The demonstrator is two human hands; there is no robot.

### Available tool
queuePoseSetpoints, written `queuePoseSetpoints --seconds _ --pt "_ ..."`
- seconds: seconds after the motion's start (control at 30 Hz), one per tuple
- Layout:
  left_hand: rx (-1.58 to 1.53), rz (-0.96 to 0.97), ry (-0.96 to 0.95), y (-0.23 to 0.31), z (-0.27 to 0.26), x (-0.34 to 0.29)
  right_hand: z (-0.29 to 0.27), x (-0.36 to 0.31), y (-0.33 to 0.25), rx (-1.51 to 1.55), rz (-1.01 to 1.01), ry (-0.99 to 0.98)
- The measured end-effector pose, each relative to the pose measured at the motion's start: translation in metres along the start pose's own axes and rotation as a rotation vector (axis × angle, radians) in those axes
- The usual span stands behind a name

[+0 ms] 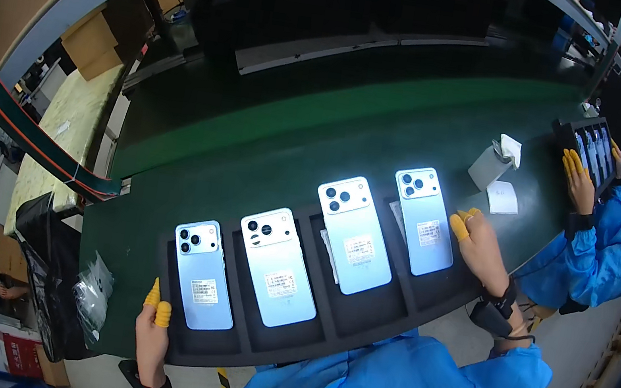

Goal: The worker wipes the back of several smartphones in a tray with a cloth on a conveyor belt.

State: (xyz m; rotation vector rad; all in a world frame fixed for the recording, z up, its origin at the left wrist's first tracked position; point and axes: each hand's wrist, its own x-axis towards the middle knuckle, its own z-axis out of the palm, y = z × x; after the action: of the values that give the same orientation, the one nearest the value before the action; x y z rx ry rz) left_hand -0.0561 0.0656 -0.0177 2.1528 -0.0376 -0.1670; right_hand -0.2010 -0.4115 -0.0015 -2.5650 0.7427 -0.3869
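Four flat, pale-blue rectangular phones with raised camera panels (pixel 204 274) are seated in separate compartments of a long black tray (pixel 355 323), lower centre of the frame, on a dark-green worktop (pixel 252 157). The left hand, in ribbed yellow finger cots (pixel 154 335), is placed at the tray's left end; the right hand, likewise capped (pixel 481 248), at its right end, well apart; whether either is clamped cannot be told. The tray is judged stiff, best held level by both ends; the phones, slippery and fragile, by their long edges.
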Motion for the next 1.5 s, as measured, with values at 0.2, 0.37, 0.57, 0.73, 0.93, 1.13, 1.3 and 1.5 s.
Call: queuePoseSetpoints --seconds 0.2,0.37,0.57,0.73,0.93,1.13,1.3,1.5 --pt "-0.439 0.178 0.12 0.005 0.005 -0.002 0.007 -0.003 0.004 0.205 -0.033 0.208" --pt "-0.411 0.366 0.361 0.0 0.003 0.009 0.007 0.008 0.003 0.39 -0.206 0.35" --pt "-0.436 0.47 0.308 0.012 -0.001 0.042 0.013 0.057 -0.01 0.412 -0.202 0.36" --pt "-0.557 0.291 0.278 0.026 0.01 0.058 0.023 0.092 -0.015 0.34 -0.268 0.304" --pt "-0.664 0.164 0.18 0.062 0.028 0.111 0.018 0.095 -0.03 0.606 -0.65 0.2" --pt "-0.763 -0.007 0.196 0.143 0.102 0.175 0.051 0.057 -0.046 0.72 -0.794 -0.151" --pt "-0.886 -0.091 -0.053 0.195 0.19 0.233 0.055 0.043 -0.049 0.705 -0.812 -0.287" --pt "0.109 0.371 -0.359 0.257 0.239 0.287 0.06 0.049 -0.032 0.947 -0.434 -0.641"
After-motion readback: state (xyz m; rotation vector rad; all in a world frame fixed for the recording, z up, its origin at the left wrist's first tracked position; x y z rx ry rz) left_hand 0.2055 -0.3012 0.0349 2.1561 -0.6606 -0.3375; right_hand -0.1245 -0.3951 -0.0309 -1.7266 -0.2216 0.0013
